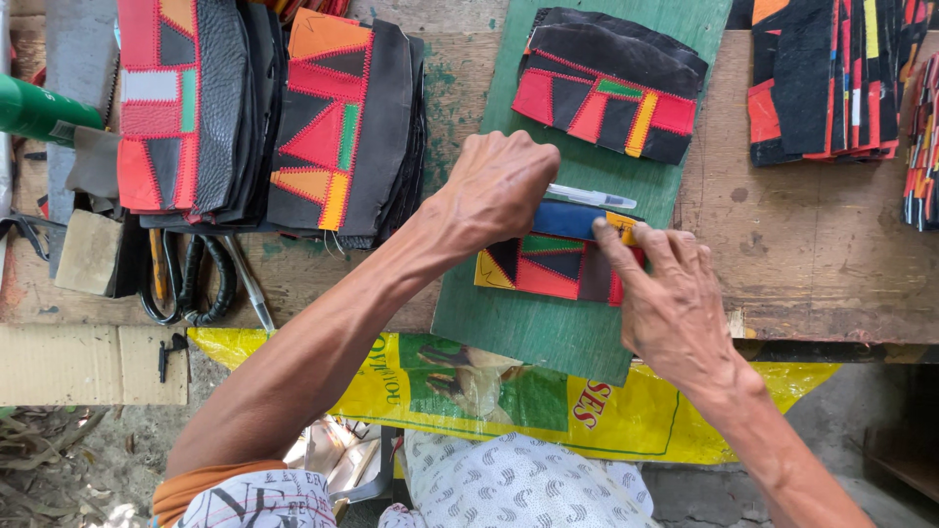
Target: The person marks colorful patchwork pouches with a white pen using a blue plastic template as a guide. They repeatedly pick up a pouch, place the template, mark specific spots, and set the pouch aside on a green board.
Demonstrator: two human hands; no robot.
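From the head view, a patchwork leather piece [553,264] is pinned flat on the green cutting board [548,332] by the right hand [675,298], fingers spread and pressed down, while a pen-like clear tool [590,197] is gripped in the closed left hand [499,186] right above it. Around them, stacks of patchwork panels [264,117], scissors [196,279] and a green bottle [39,110] are crowded on the wooden bench [802,254], with another finished panel [611,88] left further up the board. A yellow printed sack [440,381] is hung off the bench edge.

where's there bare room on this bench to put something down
Bare wood lies right of the green board, below the right-hand patchwork stacks. A strip by the scissors is free. Crowded: the left stacks and where both hands work.
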